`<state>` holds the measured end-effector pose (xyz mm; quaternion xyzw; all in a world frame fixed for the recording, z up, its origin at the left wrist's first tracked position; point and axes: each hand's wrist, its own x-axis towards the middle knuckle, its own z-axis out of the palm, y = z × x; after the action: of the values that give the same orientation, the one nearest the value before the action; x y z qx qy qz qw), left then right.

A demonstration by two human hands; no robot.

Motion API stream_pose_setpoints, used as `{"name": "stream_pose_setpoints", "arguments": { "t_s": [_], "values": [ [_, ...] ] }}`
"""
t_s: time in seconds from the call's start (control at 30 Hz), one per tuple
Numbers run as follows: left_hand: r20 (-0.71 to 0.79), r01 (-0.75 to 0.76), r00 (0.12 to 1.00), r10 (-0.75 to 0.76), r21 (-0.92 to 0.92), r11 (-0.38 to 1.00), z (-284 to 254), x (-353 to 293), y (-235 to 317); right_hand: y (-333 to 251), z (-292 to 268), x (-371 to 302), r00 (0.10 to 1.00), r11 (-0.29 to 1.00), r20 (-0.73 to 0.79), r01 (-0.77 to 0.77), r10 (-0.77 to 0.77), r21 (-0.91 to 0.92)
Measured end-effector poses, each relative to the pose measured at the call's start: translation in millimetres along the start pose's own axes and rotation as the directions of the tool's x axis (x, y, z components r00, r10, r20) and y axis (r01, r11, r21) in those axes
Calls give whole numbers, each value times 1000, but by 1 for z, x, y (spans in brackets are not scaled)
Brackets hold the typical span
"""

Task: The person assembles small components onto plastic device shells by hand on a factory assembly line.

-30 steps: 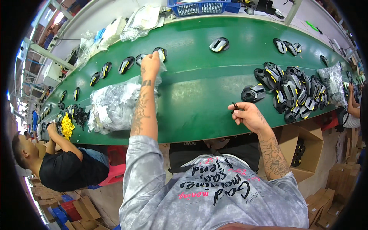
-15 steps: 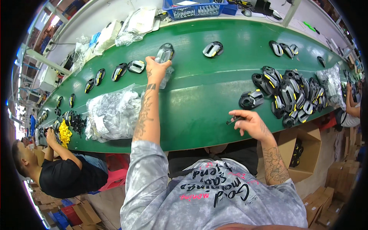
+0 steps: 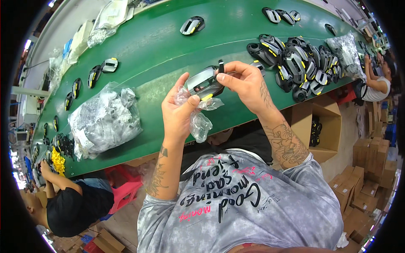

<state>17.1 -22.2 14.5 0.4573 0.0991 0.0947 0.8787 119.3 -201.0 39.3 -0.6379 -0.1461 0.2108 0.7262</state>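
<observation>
My left hand [image 3: 177, 114] is closed round a grey-and-black plastic shell [image 3: 203, 80], shaped like a computer mouse, with a yellow strip at its lower edge. A crumpled clear plastic bag [image 3: 200, 125] hangs from that same hand, under the shell. With thumb and forefinger my right hand [image 3: 247, 86] pinches a small black plastic part [image 3: 221, 66] at the shell's right end. Whether the part touches the shell I cannot tell. Both hands are above the green table [image 3: 162, 84], close to its near edge.
Right of my hands lies a heap of similar shells [image 3: 299, 63]. A single shell [image 3: 193, 25] sits farther back. On the left are a large bag of clear plastic [image 3: 105, 122] and yellow parts [image 3: 58, 161]. A cardboard box [image 3: 327, 145] stands below at right; a co-worker [image 3: 71, 206] sits left.
My left hand has come back from the far side of the table with the shell and plastic bag. My right hand has brought the small black part up to the shell. The view has shifted.
</observation>
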Motion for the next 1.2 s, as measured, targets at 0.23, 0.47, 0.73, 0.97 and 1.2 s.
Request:
{"name": "stream_pose_setpoints", "arguments": {
  "t_s": [0.23, 0.47, 0.73, 0.97, 1.2],
  "values": [
    [21, -63, 998, 61, 122, 991, 2, -8, 0, 3, 14, -13, 986, 991, -143, 67, -84, -117],
    [-15, -116, 993, 118, 117, 986, 13, -9, 6, -6, 19, -23, 940, 820, -106, 222, -323, -528],
    [39, -215, 976, 216, 377, 901, 20, -14, 9, 2, 4, -3, 981, 961, -33, 183, -194, -208],
    [-4, -141, 988, 154, 382, 914, 20, -4, -2, 24, 12, 2, 972, 981, -148, 167, -180, -99],
    [10, -93, 996, 92, 183, 979, 8, -1, -13, 20, 4, 0, 992, 980, -105, 43, -64, -194]
  ]
}}
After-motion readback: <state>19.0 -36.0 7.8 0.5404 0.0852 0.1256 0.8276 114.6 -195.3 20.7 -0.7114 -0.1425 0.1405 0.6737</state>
